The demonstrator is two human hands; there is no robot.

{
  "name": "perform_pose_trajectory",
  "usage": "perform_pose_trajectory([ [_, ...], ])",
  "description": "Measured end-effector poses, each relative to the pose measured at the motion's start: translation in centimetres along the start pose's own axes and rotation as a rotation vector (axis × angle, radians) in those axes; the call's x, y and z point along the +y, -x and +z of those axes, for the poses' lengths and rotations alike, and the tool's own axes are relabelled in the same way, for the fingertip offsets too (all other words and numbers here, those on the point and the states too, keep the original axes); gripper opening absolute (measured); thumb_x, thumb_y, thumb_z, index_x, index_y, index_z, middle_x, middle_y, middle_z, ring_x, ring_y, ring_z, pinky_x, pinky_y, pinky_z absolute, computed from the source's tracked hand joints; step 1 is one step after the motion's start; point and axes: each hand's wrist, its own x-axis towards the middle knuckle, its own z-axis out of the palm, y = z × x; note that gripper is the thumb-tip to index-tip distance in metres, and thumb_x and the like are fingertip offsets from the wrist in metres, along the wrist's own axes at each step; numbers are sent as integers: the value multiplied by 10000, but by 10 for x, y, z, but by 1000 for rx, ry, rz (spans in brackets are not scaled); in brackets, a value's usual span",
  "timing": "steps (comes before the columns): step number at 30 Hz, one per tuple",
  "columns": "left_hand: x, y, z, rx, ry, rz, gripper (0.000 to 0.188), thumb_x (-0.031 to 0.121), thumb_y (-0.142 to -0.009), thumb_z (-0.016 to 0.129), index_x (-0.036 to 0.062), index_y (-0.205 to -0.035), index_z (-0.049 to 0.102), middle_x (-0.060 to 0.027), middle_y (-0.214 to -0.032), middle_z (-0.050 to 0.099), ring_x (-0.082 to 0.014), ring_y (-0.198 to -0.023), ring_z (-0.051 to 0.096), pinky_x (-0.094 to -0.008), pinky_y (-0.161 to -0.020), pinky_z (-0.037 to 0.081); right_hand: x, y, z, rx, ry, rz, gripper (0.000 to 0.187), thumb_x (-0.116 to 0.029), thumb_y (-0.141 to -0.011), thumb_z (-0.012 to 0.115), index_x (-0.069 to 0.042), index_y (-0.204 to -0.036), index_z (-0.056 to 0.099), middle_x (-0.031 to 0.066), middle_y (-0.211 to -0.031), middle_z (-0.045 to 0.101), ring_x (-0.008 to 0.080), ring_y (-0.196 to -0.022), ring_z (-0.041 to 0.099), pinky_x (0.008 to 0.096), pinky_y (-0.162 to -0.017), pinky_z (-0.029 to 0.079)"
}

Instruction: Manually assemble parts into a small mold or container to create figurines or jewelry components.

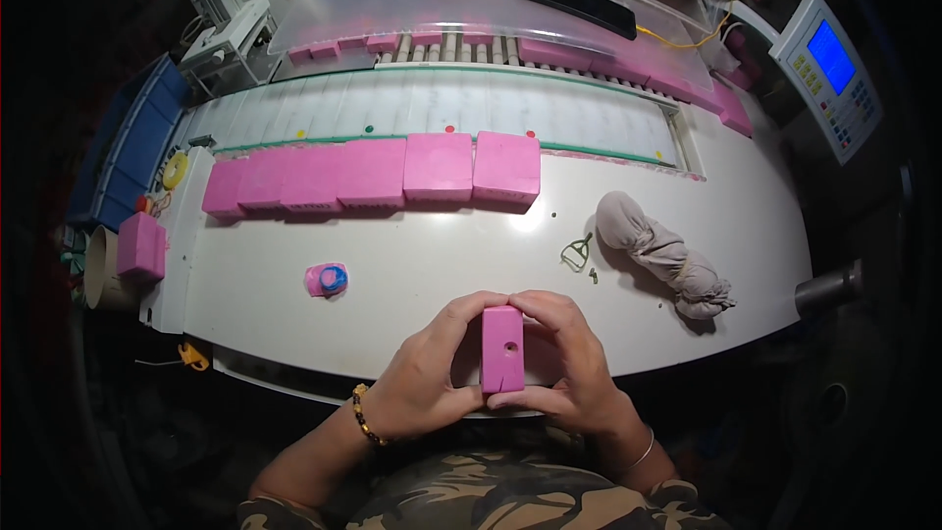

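Near the table's front edge, my left hand (427,368) and my right hand (567,353) hold a pink mould block (501,351) between them. Fingertips press on its top edge, and thumbs are at the bottom edge. A small round hole and a short slit show on the face turned up to me. Farther off, a row of larger pink blocks (438,167) stands along the green-edged strip. To the right lie a thin green looped piece (577,252) and a knotted grey cloth bundle (667,255). A small pink and blue item (327,280) sits to the left.
Behind the row runs a white, green-edged track (412,103), with rollers (451,47) beyond. A clear plastic sheet (422,10) carries a black phone (577,6). A keypad screen (829,69) stands right; a blue crate (128,137) and pink blocks (141,247) are left.
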Motion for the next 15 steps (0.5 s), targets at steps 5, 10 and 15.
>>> perform_pose_trajectory([
  [5, -3, -1, -4, -28, -40, 30, 795, 60, -732, 776, 13, -1401, 349, -203, -1301, 528, -362, -1164, 579, -397, -980, 483, 3, -3, -16, -128, 117, -81, 807, -201, -735, 839, 19, -1398, 436, 233, -1333, 529, 362, -1150, 580, 407, -966, 492],
  [10, -5, 1, 4, 54, 25, 21, 766, 78, -761, 796, -11, -1376, 347, -198, -1317, 527, -300, -1198, 577, -364, -999, 477, 0, 7, -10, -91, 94, -124, 722, -74, -810, 759, 58, -1424, 403, 270, -1345, 539, 352, -1025, 654, 382, -922, 518],
  [15, -13, 4, 13, 180, 251, -43, 772, -8, -748, 774, 2, -1359, 302, -186, -1359, 481, -233, -1284, 491, -351, -1089, 407, -3, 25, 5, 204, -79, 153, 425, -3, -958, 540, 77, -1368, 460, 189, -1161, 651, 177, -946, 673, 274, -831, 534],
])
